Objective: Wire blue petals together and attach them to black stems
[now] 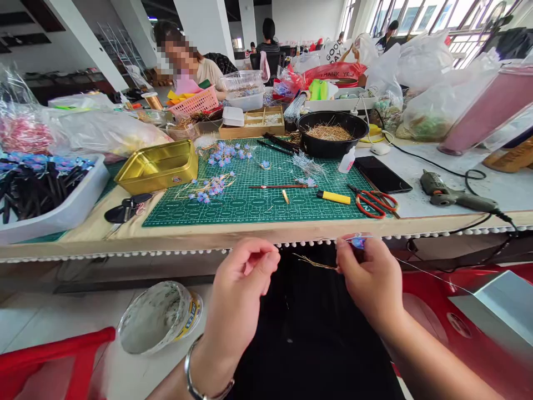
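Note:
My right hand (368,275) is closed on a small bunch of gold wires (314,261), whose loose ends stick out to the left. A blue-purple flower (358,241) shows above the same fingers. From that hand a thin pale thread (433,273) runs down to the right. My left hand (245,283) is in a pinch in front of the table edge, apart from the wires; what its fingertips hold, if anything, is too small to make out. On the green cutting mat (175,214) ahead lie blue flower sprays (208,189) on gold wire.
Scissors (372,203), a yellow lighter (335,197), a phone (383,173) and a glue gun (458,194) lie to the right. A gold tin (158,164) and a black bowl of wires (333,133) stand farther back. A bucket (158,316) is below left. A co-worker sits opposite.

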Demonstrator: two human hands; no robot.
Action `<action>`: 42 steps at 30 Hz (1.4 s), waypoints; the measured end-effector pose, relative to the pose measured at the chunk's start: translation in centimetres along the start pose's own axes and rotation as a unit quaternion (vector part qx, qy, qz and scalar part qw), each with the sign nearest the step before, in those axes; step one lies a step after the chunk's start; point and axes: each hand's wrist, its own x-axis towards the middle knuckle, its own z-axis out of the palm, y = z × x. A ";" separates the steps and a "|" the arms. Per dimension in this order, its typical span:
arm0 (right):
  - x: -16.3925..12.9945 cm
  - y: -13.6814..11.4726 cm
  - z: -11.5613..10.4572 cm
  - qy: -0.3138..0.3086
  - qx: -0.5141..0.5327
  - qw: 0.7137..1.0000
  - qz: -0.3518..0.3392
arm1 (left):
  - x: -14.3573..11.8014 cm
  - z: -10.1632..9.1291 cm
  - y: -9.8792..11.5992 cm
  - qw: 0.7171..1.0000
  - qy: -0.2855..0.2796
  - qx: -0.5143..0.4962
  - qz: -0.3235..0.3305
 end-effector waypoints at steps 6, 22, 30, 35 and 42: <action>-0.7 -0.9 0.2 -0.012 -0.027 0.999 -0.030 | -0.7 2.8 -0.6 0.927 -0.127 0.312 0.163; -0.3 -1.3 0.4 -0.078 0.194 0.976 0.066 | -0.1 3.4 -2.0 0.937 -0.196 0.270 0.102; -0.5 -2.0 0.3 -0.043 0.194 0.979 0.042 | 0.4 3.1 -1.3 0.958 -0.243 0.123 -0.085; -0.9 -1.8 0.6 -0.069 0.223 0.971 0.056 | 0.6 3.1 -1.4 0.942 -0.285 0.012 -0.179; -0.5 -1.6 -0.1 -0.094 0.253 0.959 0.084 | 1.0 1.1 0.9 0.978 -0.178 0.109 -0.017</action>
